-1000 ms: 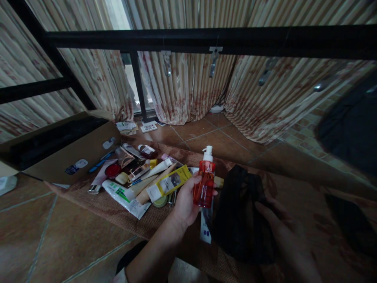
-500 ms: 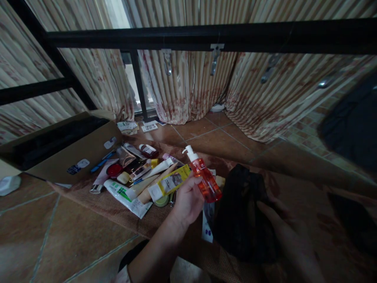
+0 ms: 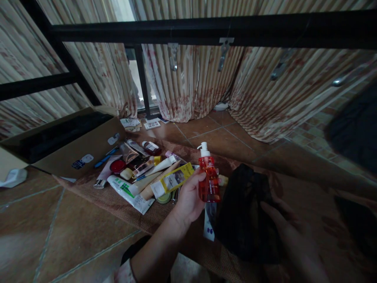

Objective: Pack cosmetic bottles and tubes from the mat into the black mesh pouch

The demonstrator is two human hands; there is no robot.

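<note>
My left hand (image 3: 188,198) holds an orange pump bottle (image 3: 207,179) with a white pump head, almost upright, above a brown woven mat (image 3: 123,206). My right hand (image 3: 291,236) rests on a black mesh pouch (image 3: 244,212) lying on the mat just right of the bottle; its fingers are spread on the fabric. Left of my left hand lies a heap of toiletries: a yellow box (image 3: 176,179), a white and green tube (image 3: 129,192), a small dark red bottle (image 3: 150,147) and several other tubes.
An open cardboard box (image 3: 67,151) lies at the left on the tiled floor. Black metal bars (image 3: 206,29) cross overhead before striped curtains (image 3: 191,82). Paper cards (image 3: 141,124) lie near the curtain. A dark object (image 3: 353,129) hangs at the right.
The bottle was upright, tilted left half a second ago, and stands nearly upright again now. My view shifted slightly left. My right hand stayed on the pouch.
</note>
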